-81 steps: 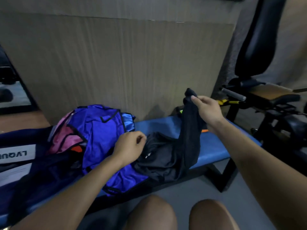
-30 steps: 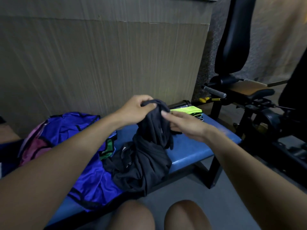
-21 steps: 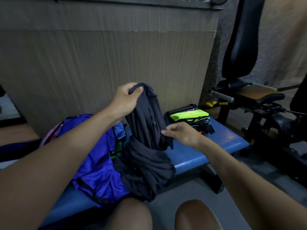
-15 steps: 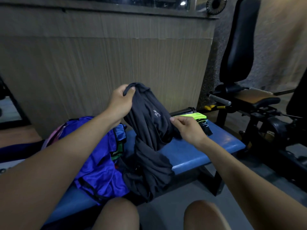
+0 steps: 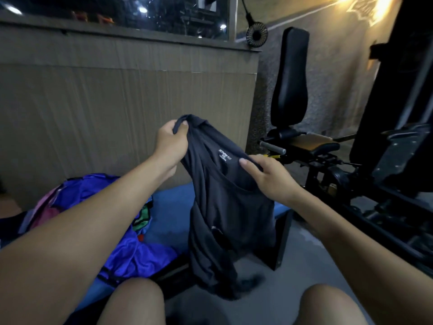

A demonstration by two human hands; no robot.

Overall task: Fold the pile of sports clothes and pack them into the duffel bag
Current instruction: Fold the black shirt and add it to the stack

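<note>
Your left hand [image 5: 169, 143] and right hand [image 5: 269, 177] pinch the dark grey sports vest [image 5: 225, 207]; its dangling hem could drag on the floor.

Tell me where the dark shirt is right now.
Head view, centre: the dark shirt hangs above the blue bench, gripped by the left hand and right hand.
</note>
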